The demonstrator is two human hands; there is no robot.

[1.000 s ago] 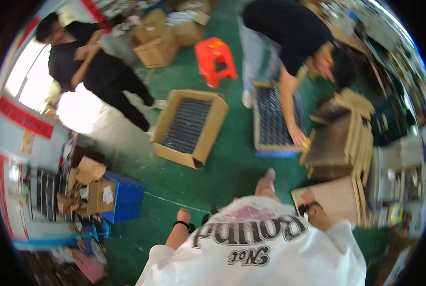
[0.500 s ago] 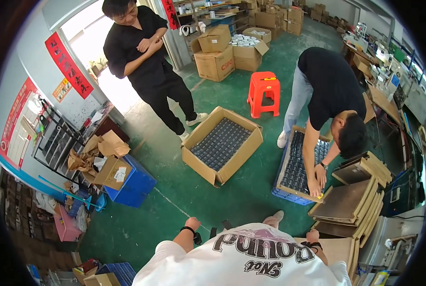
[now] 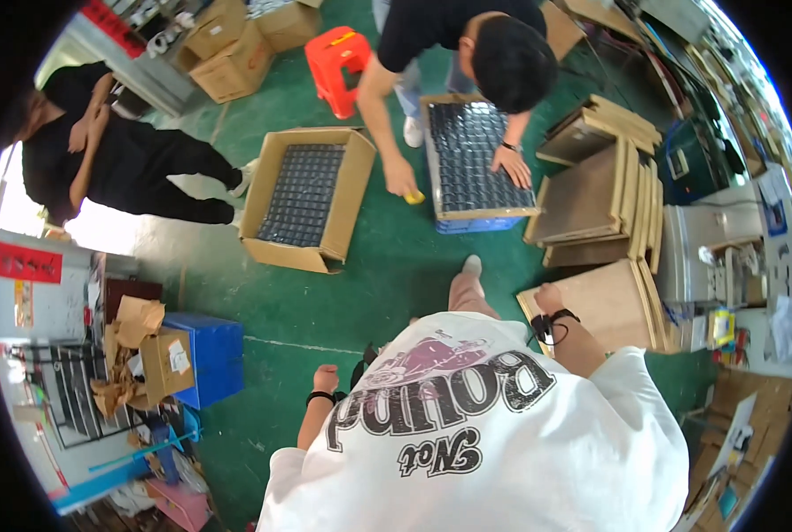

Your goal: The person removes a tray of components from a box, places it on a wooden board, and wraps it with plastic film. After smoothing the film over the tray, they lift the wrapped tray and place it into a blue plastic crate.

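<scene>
My left hand (image 3: pixel 326 379) hangs low by my side above the green floor, its fingers curled in and holding nothing visible. My right hand (image 3: pixel 549 299) is also curled closed, with nothing showing in it. It appears over the edge of a stack of wooden-framed boards (image 3: pixel 595 306); whether it touches them I cannot tell. Ahead, a co-worker bends over a blue crate (image 3: pixel 477 225) topped by a frame filled with rows of dark, shiny pieces (image 3: pixel 467 160). One of that person's hands lies flat on the pieces; the other holds a small yellow tool (image 3: pixel 414 197) beside the crate.
An open cardboard box (image 3: pixel 353 204) of similar dark pieces stands left of the crate. Behind it are a red stool (image 3: pixel 336 66) and more cartons (image 3: pixel 230 66). Another person stands at the far left, arms folded. A blue bin (image 3: pixel 218 355) and further stacked boards (image 3: pixel 582 204) flank me.
My view has turned right and I have moved closer to the crate and boards. The co-worker's hand with the yellow tool has moved from the frame's near corner to its left side.
</scene>
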